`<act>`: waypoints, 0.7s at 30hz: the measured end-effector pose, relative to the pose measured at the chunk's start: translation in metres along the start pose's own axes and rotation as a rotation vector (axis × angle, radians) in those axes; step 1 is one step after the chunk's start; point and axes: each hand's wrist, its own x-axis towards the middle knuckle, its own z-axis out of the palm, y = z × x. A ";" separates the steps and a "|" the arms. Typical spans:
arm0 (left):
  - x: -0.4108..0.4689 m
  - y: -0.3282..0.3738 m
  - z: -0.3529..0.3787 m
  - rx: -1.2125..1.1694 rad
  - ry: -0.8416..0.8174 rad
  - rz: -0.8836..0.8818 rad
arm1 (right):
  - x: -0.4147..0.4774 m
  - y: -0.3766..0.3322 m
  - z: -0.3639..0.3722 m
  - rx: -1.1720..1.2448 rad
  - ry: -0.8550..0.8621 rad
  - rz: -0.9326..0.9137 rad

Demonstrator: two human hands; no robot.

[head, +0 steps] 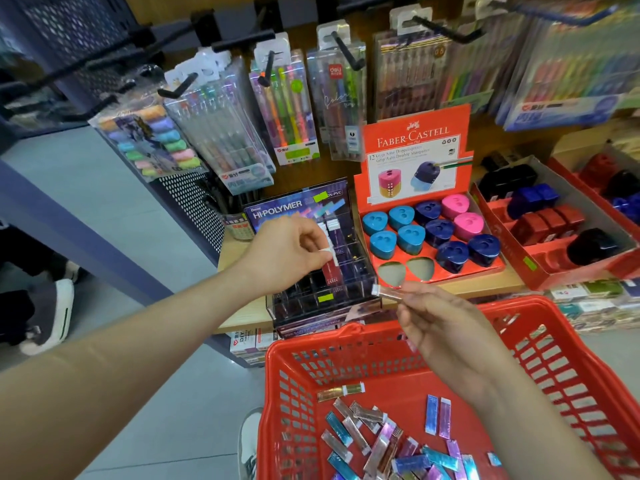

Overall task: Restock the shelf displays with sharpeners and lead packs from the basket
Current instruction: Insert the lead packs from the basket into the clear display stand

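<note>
My left hand (289, 252) pinches a red lead pack (330, 268) by its white cap, standing it upright in a slot of the clear Hi-Polymer lead display (322, 271). Just right of that display, my right hand (446, 327) pinches a pinkish lead pack (388, 291) held nearly level above the red basket (346, 355). Several shiny lead packs (391, 441) lie loose on the basket floor. A red Faber-Castell sharpener tray (429, 237) holds blue, navy and pink sharpeners, with two open holes at its front left.
Pen and highlighter packs (287, 112) hang on black hooks above the shelf. More red trays of sharpeners (554, 220) sit to the right. Boxed stock lies on the lower shelf. A person's white shoe (62, 313) is on the floor at the left.
</note>
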 end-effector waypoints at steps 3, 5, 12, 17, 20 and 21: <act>-0.002 0.004 0.003 0.034 0.030 0.018 | -0.004 0.003 0.000 -0.017 -0.006 0.010; -0.003 0.005 0.004 0.080 0.036 0.031 | -0.006 0.004 0.001 -0.031 0.005 0.011; -0.001 -0.002 0.002 0.172 -0.044 0.085 | -0.009 0.002 0.005 -0.007 0.030 -0.012; -0.002 -0.011 0.017 0.194 0.007 0.132 | -0.011 0.004 0.002 -0.039 0.059 -0.048; -0.002 -0.011 0.022 0.289 0.014 0.199 | -0.012 0.007 0.005 -0.026 0.056 -0.052; -0.002 -0.011 0.023 0.331 0.009 0.227 | -0.013 0.007 0.007 -0.027 0.051 -0.054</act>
